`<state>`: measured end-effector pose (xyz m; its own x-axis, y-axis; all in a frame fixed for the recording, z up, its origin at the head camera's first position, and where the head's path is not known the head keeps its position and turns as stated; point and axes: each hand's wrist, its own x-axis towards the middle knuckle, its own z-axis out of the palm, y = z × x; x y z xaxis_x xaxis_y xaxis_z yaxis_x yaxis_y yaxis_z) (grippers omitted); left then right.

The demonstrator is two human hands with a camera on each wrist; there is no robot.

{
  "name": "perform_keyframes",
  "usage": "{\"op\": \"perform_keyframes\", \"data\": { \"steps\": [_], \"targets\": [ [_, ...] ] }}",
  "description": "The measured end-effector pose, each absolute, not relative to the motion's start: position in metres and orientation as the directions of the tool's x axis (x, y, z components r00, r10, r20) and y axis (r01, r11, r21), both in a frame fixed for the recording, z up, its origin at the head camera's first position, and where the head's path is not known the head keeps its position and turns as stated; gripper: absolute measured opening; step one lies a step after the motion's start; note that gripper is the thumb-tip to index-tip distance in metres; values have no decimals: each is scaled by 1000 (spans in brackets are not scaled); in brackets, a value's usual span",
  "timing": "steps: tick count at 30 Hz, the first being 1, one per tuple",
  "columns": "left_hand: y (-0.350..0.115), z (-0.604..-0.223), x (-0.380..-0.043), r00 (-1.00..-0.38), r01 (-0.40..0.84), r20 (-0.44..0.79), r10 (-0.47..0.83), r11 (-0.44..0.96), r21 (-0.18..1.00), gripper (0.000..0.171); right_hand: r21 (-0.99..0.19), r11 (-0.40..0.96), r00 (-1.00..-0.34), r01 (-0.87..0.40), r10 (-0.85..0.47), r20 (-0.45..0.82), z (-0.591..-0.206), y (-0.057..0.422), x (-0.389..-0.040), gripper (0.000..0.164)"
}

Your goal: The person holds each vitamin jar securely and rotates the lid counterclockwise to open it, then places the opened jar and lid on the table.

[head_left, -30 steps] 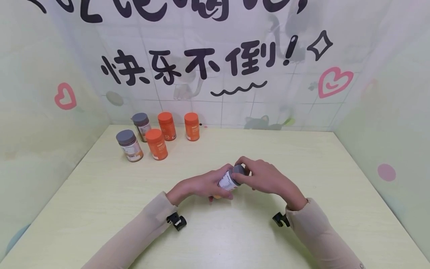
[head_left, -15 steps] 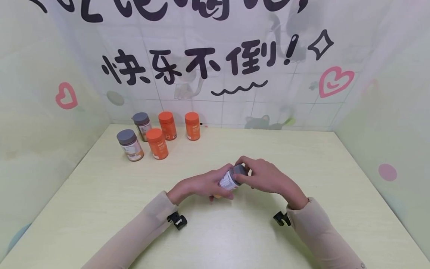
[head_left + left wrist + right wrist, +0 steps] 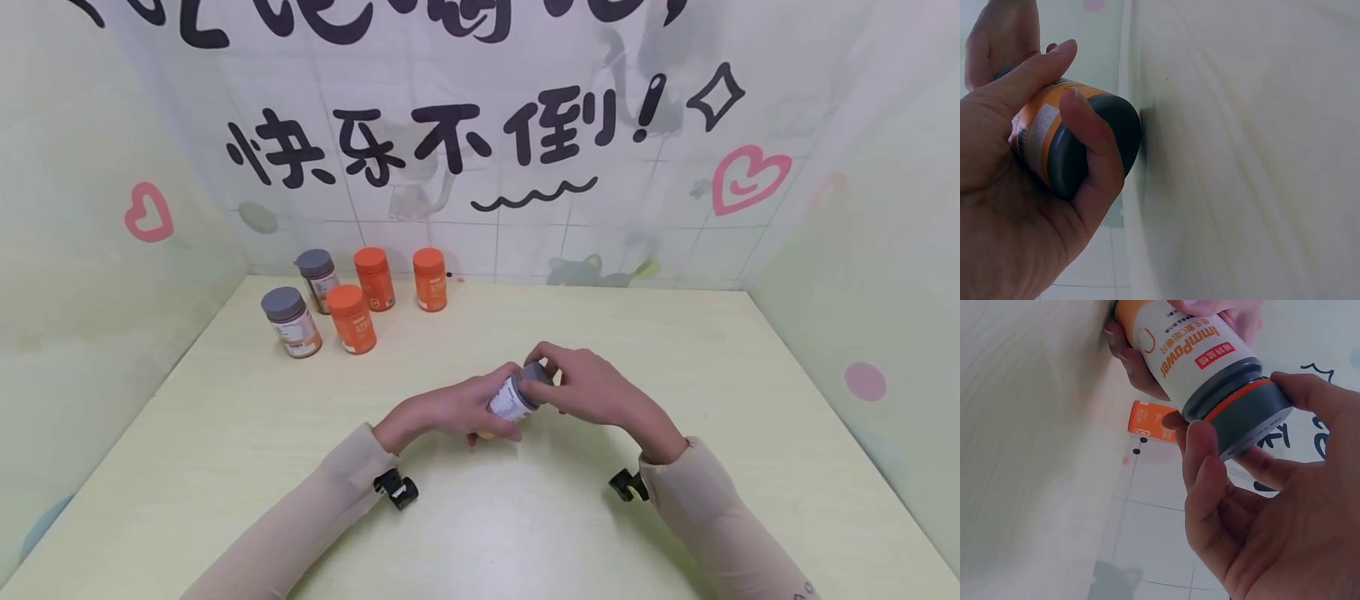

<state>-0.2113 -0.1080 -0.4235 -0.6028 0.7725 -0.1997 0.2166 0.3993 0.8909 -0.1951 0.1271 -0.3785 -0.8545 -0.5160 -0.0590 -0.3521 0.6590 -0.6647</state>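
Note:
A supplement bottle (image 3: 510, 404) with a white and orange label is held tilted over the table, its capped end up and to the right. My left hand (image 3: 461, 407) grips its body; in the left wrist view a finger curls around the dark base (image 3: 1124, 125). With thumb and fingertips, my right hand (image 3: 592, 387) pinches the grey cap (image 3: 535, 377). In the right wrist view, an orange ring lines the cap's lower edge, and the bottle's dark neck (image 3: 1225, 385) shows right beside it.
At the back left of the table (image 3: 480, 533) stand two grey-capped bottles (image 3: 298, 335) and several orange bottles (image 3: 355, 332). A printed curtain (image 3: 495, 242) closes the back, with pale walls on both sides. Black clips (image 3: 395, 490) are fixed at both cuffs.
My right hand has risen slightly with the cap, which sits a little farther from the bottle's body. My left hand and the bottle hold nearly the same place.

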Motion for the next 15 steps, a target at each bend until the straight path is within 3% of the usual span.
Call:
{"op": "perform_keyframes", "data": {
  "steps": [8, 15],
  "targets": [
    [-108, -424, -213, -603, 212, -203, 772, 400, 892, 67, -675, 586, -796, -447, -606, 1, -372, 136, -199, 31],
    [-108, -424, -212, -613, 202, -216, 760, 415, 887, 65, -711, 548, -786, -442, -618, 13, -369, 147, -203, 35]
  ]
}}
